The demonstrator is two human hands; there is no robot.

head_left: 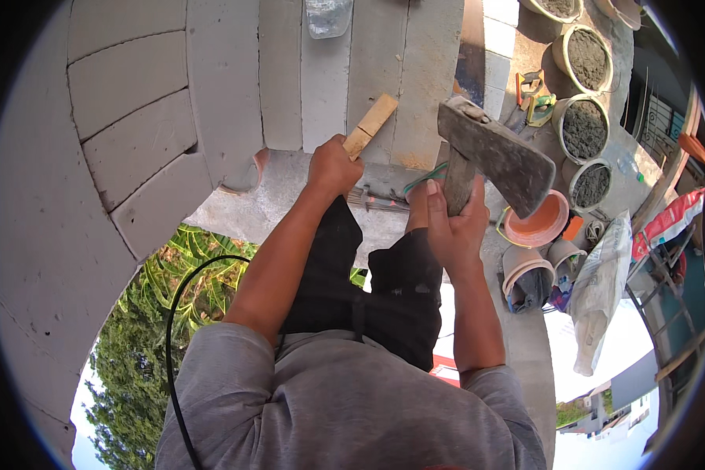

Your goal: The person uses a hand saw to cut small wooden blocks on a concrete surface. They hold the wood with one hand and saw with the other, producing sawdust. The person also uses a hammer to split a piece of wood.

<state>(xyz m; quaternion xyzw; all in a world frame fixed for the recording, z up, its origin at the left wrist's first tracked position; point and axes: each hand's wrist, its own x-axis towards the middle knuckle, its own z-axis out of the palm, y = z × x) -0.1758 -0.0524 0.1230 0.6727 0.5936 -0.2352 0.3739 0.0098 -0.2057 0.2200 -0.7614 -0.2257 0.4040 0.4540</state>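
My left hand (333,166) is closed around the lower end of a short, pale strip of wood (374,124), which slants up and to the right. A dark line crosses the strip partway along. In my right hand (456,231) is an axe (503,157), gripped by its short, thick wooden handle. Its broad, worn metal head is raised, with the blade pointing to the lower right. Axe and wood are apart. Beneath the hands are my legs in black shorts and a concrete ledge (282,188).
Grey blocks (137,133) form a wall at left. A clear plastic container (328,19) lies at the top. Several buckets of wet mortar (587,59) stand at right, near handsaws (539,106), an orange tub (536,223) and a white sack (603,282). A black cable (169,345) loops at left.
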